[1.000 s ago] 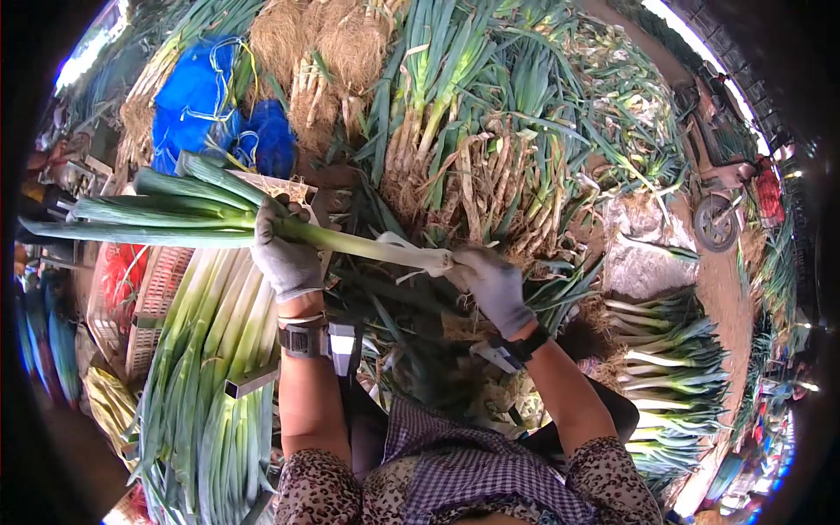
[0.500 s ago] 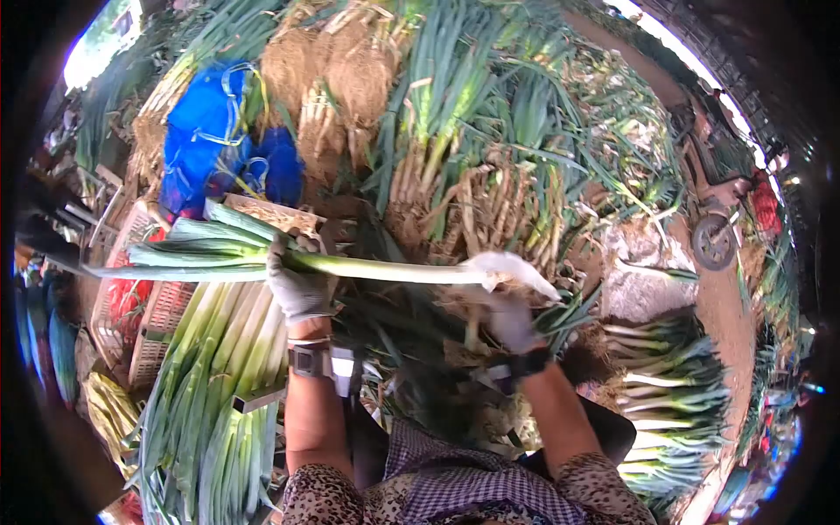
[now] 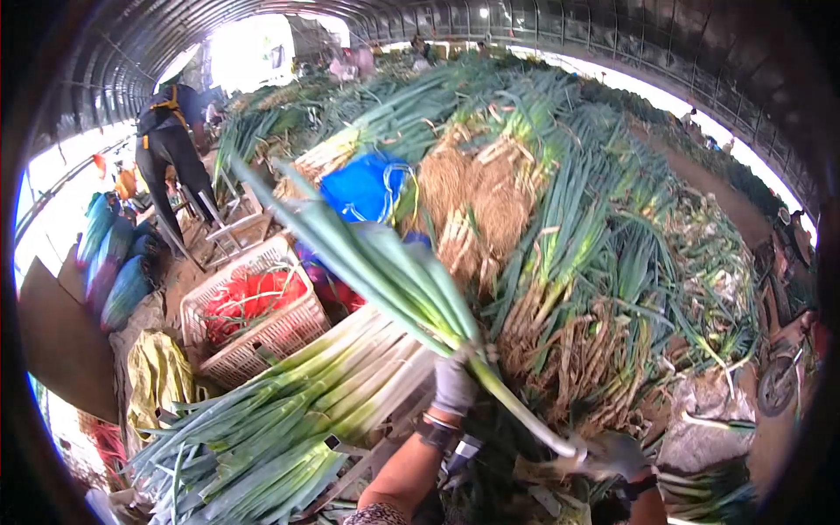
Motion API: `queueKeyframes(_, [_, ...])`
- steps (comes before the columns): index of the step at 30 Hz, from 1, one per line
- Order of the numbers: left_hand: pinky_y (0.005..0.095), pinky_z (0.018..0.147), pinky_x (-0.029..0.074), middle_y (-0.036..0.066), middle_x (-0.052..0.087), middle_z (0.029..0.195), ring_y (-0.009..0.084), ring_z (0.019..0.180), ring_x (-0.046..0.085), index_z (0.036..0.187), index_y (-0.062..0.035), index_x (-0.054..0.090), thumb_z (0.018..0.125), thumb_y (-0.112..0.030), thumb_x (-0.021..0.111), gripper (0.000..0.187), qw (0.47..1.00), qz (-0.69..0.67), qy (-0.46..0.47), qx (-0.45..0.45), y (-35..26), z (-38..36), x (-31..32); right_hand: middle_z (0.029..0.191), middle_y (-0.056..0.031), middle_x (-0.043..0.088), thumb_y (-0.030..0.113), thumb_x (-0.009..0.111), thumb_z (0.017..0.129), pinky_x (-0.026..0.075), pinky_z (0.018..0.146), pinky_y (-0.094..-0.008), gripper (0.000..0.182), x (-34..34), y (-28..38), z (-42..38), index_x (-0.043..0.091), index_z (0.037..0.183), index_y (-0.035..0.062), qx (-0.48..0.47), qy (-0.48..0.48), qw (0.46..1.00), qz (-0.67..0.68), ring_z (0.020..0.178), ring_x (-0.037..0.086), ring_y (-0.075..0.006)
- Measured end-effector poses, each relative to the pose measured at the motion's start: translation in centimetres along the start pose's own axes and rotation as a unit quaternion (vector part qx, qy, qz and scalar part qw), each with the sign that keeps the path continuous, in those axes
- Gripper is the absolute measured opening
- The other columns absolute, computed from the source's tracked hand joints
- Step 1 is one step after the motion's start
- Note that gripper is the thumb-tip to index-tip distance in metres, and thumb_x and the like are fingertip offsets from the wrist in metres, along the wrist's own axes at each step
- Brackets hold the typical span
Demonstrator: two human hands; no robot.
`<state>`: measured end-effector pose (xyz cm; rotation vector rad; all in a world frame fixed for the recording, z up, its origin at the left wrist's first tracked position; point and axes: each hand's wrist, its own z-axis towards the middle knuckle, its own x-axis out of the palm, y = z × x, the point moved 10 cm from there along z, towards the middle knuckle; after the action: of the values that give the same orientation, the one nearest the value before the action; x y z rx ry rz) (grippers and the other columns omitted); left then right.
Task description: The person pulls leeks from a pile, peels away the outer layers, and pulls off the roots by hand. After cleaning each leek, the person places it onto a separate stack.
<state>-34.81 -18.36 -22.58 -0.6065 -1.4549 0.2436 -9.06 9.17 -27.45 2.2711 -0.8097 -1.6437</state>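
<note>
A long green onion point(image 3: 507, 395) slants across the middle, its green leaves up to the left and its white root end low on the right. My left hand point(image 3: 455, 385), in a pale glove, is closed round the stalk where the leaves begin. At the root end is my right hand point(image 3: 617, 455), gloved and blurred; what its fingers do is smeared by motion. Left of my left hand lies a row of cleaned green onions point(image 3: 332, 376) with white stalks side by side.
A crate point(image 3: 262, 346) with red netting stands at left, near a yellow sack point(image 3: 157, 376). Beyond are a blue bag point(image 3: 363, 185) and heaps of untrimmed onions point(image 3: 586, 262). A person point(image 3: 171, 144) bends at the upper left. A wheel point(image 3: 776, 385) shows at right.
The view has swung up and left, bringing in the person and the roof. The held onion now tilts with its leaves raised. My left hand still grips it, and my right hand remains near the root end.
</note>
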Motion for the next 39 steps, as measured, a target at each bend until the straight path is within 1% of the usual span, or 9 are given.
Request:
queueKeyframes(2, [0.0283, 0.069, 0.051, 0.004, 0.063, 0.083, 0.0162, 0.075, 0.061, 0.100, 0.0008, 0.062, 0.085, -0.011, 0.061, 0.020, 0.997, 0.062, 0.009, -0.055, 3.8, 0.1, -1.3, 0.109, -0.0143, 0.068, 0.020, 0.079, 0.076, 0.052, 0.088, -0.0336, 0.044, -4.1, 9.0, 3.3, 0.064, 0.116, 0.0095, -0.110, -0.143, 0.982, 0.061, 0.101, 0.065, -0.0243])
queueKeyframes(5, [0.0292, 0.076, 0.051, 0.006, 0.064, 0.096, 0.0172, 0.084, 0.062, 0.114, 0.0003, 0.057, 0.084, -0.015, 0.063, 0.034, 0.985, 0.094, 0.079, -0.119, 5.8, -1.8, 1.9, 0.104, -0.0070, 0.066, 0.008, 0.072, 0.079, 0.045, 0.090, -0.0297, 0.040, -2.5, 17.2, 7.9, 0.060, 0.116, -0.0004, -0.120, -0.082, 0.910, 0.389, 0.099, 0.060, -0.0146])
queueKeyframes(6, [0.0293, 0.079, 0.051, 0.006, 0.065, 0.097, 0.0166, 0.085, 0.062, 0.114, 0.0001, 0.058, 0.085, -0.015, 0.064, 0.034, 0.983, 0.093, 0.099, -0.125, 7.2, -1.8, 1.6, 0.102, -0.0058, 0.065, 0.007, 0.070, 0.078, 0.045, 0.087, -0.0284, 0.037, -3.2, 20.0, 8.4, 0.059, 0.113, -0.0009, -0.150, -0.101, 0.929, 0.323, 0.096, 0.059, -0.0146])
queueKeyframes(8, [0.0296, 0.084, 0.050, 0.007, 0.066, 0.102, 0.0166, 0.091, 0.063, 0.116, 0.0007, 0.060, 0.086, -0.014, 0.063, 0.034, 0.967, 0.084, 0.142, -0.196, 8.7, -1.5, 1.3, 0.102, -0.0065, 0.064, 0.008, 0.068, 0.077, 0.044, 0.088, -0.0281, 0.037, -3.4, 21.7, 8.5, 0.060, 0.112, -0.0008, -0.134, -0.076, 0.888, 0.433, 0.095, 0.057, -0.0156])
queueKeyframes(15, [0.0276, 0.081, 0.050, 0.006, 0.067, 0.101, 0.0138, 0.088, 0.063, 0.113, 0.0019, 0.063, 0.086, -0.014, 0.064, 0.031, 0.952, 0.131, 0.194, -0.197, 7.2, -3.7, 4.8, 0.098, -0.0009, 0.062, 0.001, 0.065, 0.075, 0.045, 0.083, -0.0262, 0.034, -1.4, 19.4, 7.6, 0.061, 0.109, 0.0019, -0.141, -0.150, 0.792, 0.575, 0.090, 0.056, -0.0114])
queueKeyframes(22, [0.0254, 0.070, 0.049, 0.002, 0.067, 0.089, 0.0096, 0.076, 0.061, 0.101, 0.0013, 0.067, 0.082, -0.015, 0.069, 0.025, 0.952, 0.208, 0.179, -0.133, 7.5, -4.6, 4.9, 0.101, -0.0024, 0.062, -0.003, 0.059, 0.076, 0.045, 0.086, -0.0274, 0.033, -1.0, 18.5, 5.6, 0.061, 0.108, 0.0032, -0.128, -0.211, 0.811, 0.531, 0.094, 0.057, -0.0132])
queueKeyframes(26, [0.0254, 0.072, 0.051, 0.002, 0.067, 0.091, 0.0090, 0.080, 0.061, 0.100, 0.0018, 0.067, 0.084, -0.017, 0.063, 0.025, 0.945, 0.210, 0.176, -0.178, 8.4, -4.9, 5.3, 0.104, -0.0015, 0.062, 0.001, 0.067, 0.078, 0.045, 0.087, -0.0271, 0.035, -1.1, 17.4, 4.8, 0.061, 0.112, 0.0024, -0.090, -0.259, 0.839, 0.471, 0.097, 0.056, -0.0113])
queueKeyframes(38, [0.0268, 0.070, 0.050, 0.006, 0.066, 0.078, 0.0142, 0.071, 0.062, 0.091, 0.0025, 0.065, 0.080, -0.010, 0.064, 0.016, 0.959, 0.190, 0.133, -0.163, 8.1, -4.1, 4.5, 0.091, 0.0012, 0.060, 0.000, 0.066, 0.077, 0.046, 0.073, -0.0239, 0.028, 0.6, 15.7, 3.2, 0.060, 0.104, 0.0027, -0.045, -0.333, 0.755, 0.563, 0.080, 0.055, -0.0071])
queueKeyframes(39, [0.0263, 0.065, 0.048, 0.005, 0.064, 0.080, 0.0139, 0.070, 0.060, 0.092, 0.0024, 0.064, 0.083, -0.020, 0.063, 0.024, 0.952, 0.229, 0.134, -0.154, 7.4, -3.8, 4.5, 0.088, 0.0013, 0.061, 0.001, 0.066, 0.078, 0.046, 0.069, -0.0232, 0.026, 1.0, 15.7, 3.1, 0.060, 0.103, 0.0027, -0.031, -0.324, 0.736, 0.593, 0.076, 0.055, -0.0066])
